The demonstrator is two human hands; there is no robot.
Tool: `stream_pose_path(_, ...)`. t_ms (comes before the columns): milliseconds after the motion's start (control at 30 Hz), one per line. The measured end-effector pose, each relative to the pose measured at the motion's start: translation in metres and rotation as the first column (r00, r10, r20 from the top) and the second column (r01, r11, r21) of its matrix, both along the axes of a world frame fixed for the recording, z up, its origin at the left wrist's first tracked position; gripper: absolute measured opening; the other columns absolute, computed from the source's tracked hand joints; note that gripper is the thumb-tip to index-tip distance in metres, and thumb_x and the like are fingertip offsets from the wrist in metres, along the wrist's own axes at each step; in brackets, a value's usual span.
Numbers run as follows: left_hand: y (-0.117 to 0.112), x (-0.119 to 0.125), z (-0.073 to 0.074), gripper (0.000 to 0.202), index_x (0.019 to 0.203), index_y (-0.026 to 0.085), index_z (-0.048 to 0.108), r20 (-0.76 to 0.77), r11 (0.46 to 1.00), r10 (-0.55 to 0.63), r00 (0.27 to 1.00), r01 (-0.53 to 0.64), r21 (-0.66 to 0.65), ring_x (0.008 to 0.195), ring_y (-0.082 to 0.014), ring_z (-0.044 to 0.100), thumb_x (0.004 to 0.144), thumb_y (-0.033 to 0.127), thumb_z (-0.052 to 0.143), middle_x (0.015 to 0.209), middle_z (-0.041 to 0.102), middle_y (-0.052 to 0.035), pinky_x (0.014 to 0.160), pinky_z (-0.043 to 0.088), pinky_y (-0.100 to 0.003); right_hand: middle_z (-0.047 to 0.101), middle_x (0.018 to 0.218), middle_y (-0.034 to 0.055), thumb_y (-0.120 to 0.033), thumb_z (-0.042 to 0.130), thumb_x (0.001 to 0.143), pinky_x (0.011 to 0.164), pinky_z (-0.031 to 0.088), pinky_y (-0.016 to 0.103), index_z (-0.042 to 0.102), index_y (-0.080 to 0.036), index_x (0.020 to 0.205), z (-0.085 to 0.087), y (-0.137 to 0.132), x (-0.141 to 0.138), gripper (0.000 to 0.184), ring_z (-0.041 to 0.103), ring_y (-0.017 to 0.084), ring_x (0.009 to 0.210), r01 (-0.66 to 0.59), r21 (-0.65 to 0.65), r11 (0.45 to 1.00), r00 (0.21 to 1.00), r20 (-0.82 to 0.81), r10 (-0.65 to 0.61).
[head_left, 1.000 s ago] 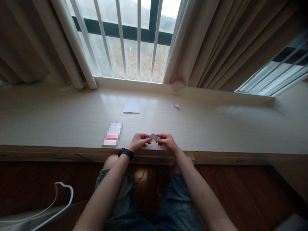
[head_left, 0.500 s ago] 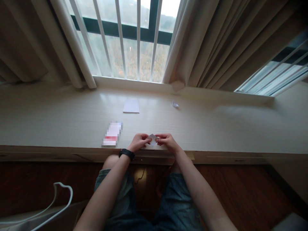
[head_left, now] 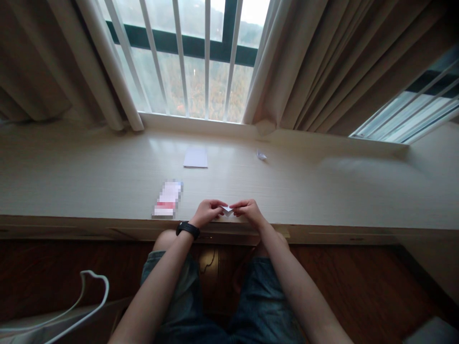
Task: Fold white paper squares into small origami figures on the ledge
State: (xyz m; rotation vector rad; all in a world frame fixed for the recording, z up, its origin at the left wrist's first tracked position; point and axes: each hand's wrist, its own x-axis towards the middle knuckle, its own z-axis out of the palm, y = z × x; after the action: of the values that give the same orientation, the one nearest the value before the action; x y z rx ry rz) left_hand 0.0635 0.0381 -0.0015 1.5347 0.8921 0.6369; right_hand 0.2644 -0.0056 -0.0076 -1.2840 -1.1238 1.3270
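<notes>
A small folded piece of white paper [head_left: 227, 209] rests at the near edge of the pale wooden ledge [head_left: 107, 177]. My left hand [head_left: 207, 211], with a black watch on its wrist, pinches the paper's left side with curled fingers. My right hand [head_left: 247, 210] pinches the right side, fingertips pressed on the paper. The two hands nearly touch over it, and most of the paper is hidden under the fingers.
A blurred white and red packet [head_left: 167, 198] lies left of my hands. A white sheet of paper [head_left: 195, 157] and a tiny folded paper piece [head_left: 261, 155] lie farther back near the barred window. Curtains hang on both sides. A white cable [head_left: 89, 296] loops at lower left.
The paper between my fingers has been pressed flatter and lower onto the ledge; a raised flap seen earlier is now folded down. Both hands stay in place.
</notes>
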Motion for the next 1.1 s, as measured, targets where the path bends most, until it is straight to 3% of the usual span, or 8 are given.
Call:
stream_pose_path(200,-0.004,0.002,0.002,0.044,0.095,0.013,0.072,-0.045,0.999,0.03,0.999,-0.029,0.022,0.063,-0.0163,0.067,0.082,0.053,0.059,0.072,0.072,-0.0076,0.052,0.049,-0.021,0.072,0.064,0.0037,-0.026,0.072,0.056,0.056,0.048,0.026,0.078,-0.018,0.075,-0.002,0.001,0.0,0.021,0.058,0.012,0.055,0.019,0.003,1.0,0.999,-0.034,-0.019)
stream_pose_path(433,-0.005,0.003,-0.004,0.037,0.096,0.017,0.074,-0.097,0.989,0.071,0.993,-0.058,0.136,0.062,-0.0152,0.065,0.078,0.047,0.065,0.072,0.073,-0.0055,0.056,0.047,-0.022,0.071,0.066,0.0032,-0.027,0.07,0.06,0.059,0.049,0.026,0.078,-0.018,0.079,0.006,-0.001,0.0,0.023,0.06,0.014,0.059,-0.045,0.013,0.999,0.999,0.02,0.045)
stream_pose_path(567,-0.004,0.003,-0.006,0.035,0.094,0.018,0.075,-0.133,0.977,0.116,0.984,-0.089,0.193,0.065,-0.0159,0.065,0.078,0.046,0.064,0.076,0.074,-0.006,0.057,0.046,-0.022,0.072,0.073,0.0048,-0.037,0.067,0.071,0.064,0.051,0.028,0.076,-0.016,0.085,0.01,-0.002,-0.001,0.026,0.064,0.016,0.065,-0.121,0.002,0.993,0.992,0.036,0.121)
stream_pose_path(667,-0.004,0.003,-0.007,0.035,0.095,0.018,0.075,-0.144,0.97,0.127,0.981,-0.093,0.223,0.066,-0.0161,0.064,0.079,0.047,0.064,0.078,0.074,-0.0063,0.058,0.046,-0.022,0.071,0.072,0.0048,-0.042,0.072,0.07,0.059,0.05,0.026,0.072,-0.015,0.089,0.007,-0.001,-0.005,0.033,0.063,0.015,0.062,-0.104,0.045,0.994,0.99,0.096,0.099)
stream_pose_path(767,-0.004,0.003,-0.007,0.037,0.096,0.018,0.075,-0.133,0.973,0.122,0.984,-0.091,0.214,0.064,-0.0156,0.064,0.078,0.047,0.065,0.077,0.074,-0.0061,0.057,0.046,-0.022,0.07,0.068,0.0034,-0.044,0.075,0.068,0.056,0.048,0.025,0.07,-0.016,0.097,0.0,0.001,-0.007,0.041,0.062,0.015,0.059,-0.07,0.092,0.993,0.987,0.153,0.055)
stream_pose_path(867,-0.004,0.003,-0.007,0.038,0.096,0.017,0.075,-0.108,0.979,0.116,0.987,-0.096,0.181,0.063,-0.0156,0.063,0.076,0.049,0.066,0.073,0.073,-0.0055,0.055,0.045,-0.022,0.072,0.073,0.0056,-0.048,0.075,0.067,0.057,0.047,0.026,0.073,-0.015,0.092,-0.004,0.002,-0.006,0.041,0.062,0.015,0.061,-0.074,0.091,0.993,0.984,0.168,0.058)
stream_pose_path(1100,-0.001,0.001,-0.008,0.043,0.098,0.015,0.074,-0.035,0.994,0.082,0.996,-0.079,0.08,0.064,-0.016,0.065,0.072,0.048,0.072,0.078,0.074,-0.0068,0.055,0.048,-0.022,0.072,0.072,0.0063,-0.048,0.079,0.063,0.058,0.047,0.026,0.076,-0.014,0.086,0.001,0.0,-0.003,0.041,0.061,0.015,0.06,-0.103,0.046,0.994,0.989,0.109,0.097)
